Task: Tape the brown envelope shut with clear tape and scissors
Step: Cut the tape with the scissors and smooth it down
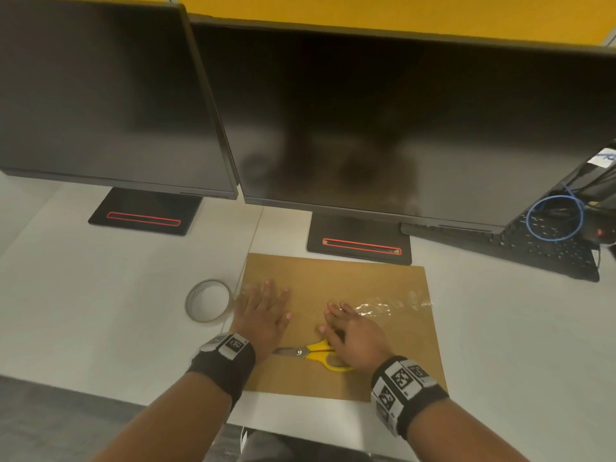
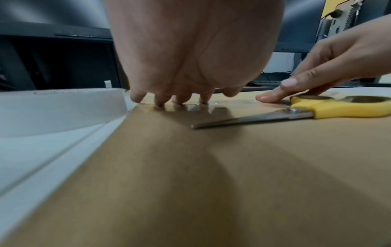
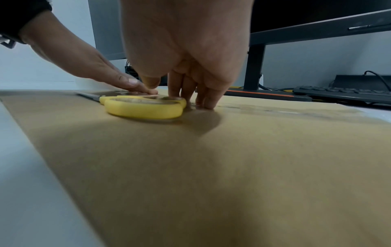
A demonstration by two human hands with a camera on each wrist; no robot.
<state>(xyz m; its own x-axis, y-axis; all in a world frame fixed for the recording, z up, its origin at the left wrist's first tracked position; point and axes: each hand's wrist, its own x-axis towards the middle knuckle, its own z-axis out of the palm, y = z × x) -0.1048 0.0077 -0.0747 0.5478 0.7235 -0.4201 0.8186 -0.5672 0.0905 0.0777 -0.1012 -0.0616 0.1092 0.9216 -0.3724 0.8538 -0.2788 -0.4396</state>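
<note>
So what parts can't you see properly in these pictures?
- Head view: the envelope flap edge is too faint under the shiny clear tape.
- Head view: part of the scissors handles hides under the right hand.
- Left wrist view: the left hand palm blocks the monitors; the tape roll is blurred.
</note>
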